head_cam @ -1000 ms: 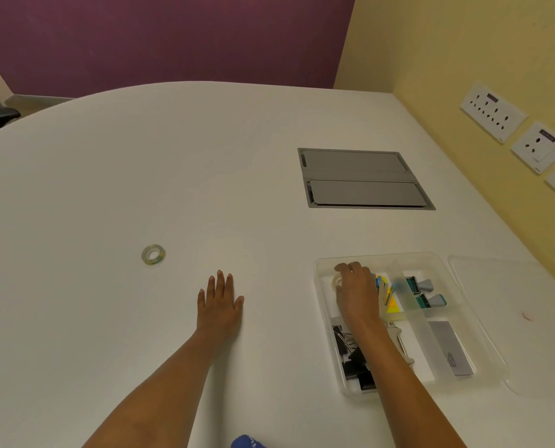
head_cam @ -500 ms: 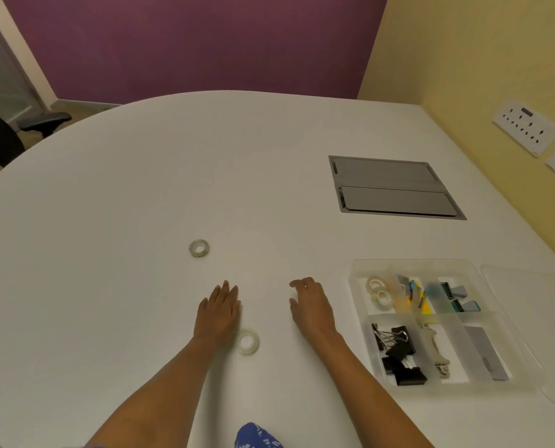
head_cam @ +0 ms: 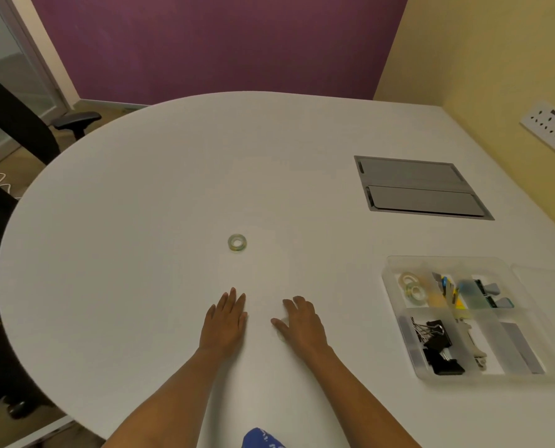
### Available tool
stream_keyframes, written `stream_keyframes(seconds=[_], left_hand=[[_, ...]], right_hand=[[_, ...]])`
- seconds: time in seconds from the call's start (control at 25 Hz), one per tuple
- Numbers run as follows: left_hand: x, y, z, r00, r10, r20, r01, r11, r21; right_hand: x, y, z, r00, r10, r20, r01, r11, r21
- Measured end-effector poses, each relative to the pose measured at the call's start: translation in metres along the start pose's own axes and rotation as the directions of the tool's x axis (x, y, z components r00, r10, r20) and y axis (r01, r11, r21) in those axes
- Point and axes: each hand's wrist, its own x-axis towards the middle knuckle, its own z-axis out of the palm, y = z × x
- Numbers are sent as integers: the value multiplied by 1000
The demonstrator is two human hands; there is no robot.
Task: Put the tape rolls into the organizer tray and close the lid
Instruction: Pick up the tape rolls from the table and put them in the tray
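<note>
Tape rolls, head view: one greenish roll (head_cam: 237, 243) lies flat on the white table (head_cam: 140, 253), well apart from both hands and ahead of them. Two more rolls (head_cam: 412, 287) already sit in the far-left compartment of the clear organizer tray (head_cam: 395, 318); its lid (head_cam: 544, 276) lies off beside the tray's right edge.

Left hand (head_cam: 225, 321) rests palm-down, fingers together, holding nothing. Right hand (head_cam: 302, 323) is cupped low on the table; a pale sliver shows at its palm edge, possibly a roll underneath, but I cannot tell whether it grips anything.

Handling judgement: rolls look light, stiff, smooth-sided; likely slide if nudged. Best pinched across the outer rim, or a fingertip hooked through the core. Not fragile.
</note>
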Motion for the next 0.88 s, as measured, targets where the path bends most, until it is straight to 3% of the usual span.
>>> stream_keyframes(seconds=[0.2,0.4,0.68,0.88], left_hand=[[-6,-6,-1,1000,16,10,-16,1000,-12],[-8,-4,-2,1000,19,23,-19,1000,-4],[-9,6,2,1000,4,-2,-4,999,41],[-6,26,7,999,34,-3,-34,998,48]], right_hand=[[-7,-7,6,999,21,28,-18,996,-92],[-12,-10,9,1000,11,-12,-12,998,-58],[-13,6,-20,965,141,-221,-57,936,346],[-7,46,-70,868,292,-402,-93,891,444]])
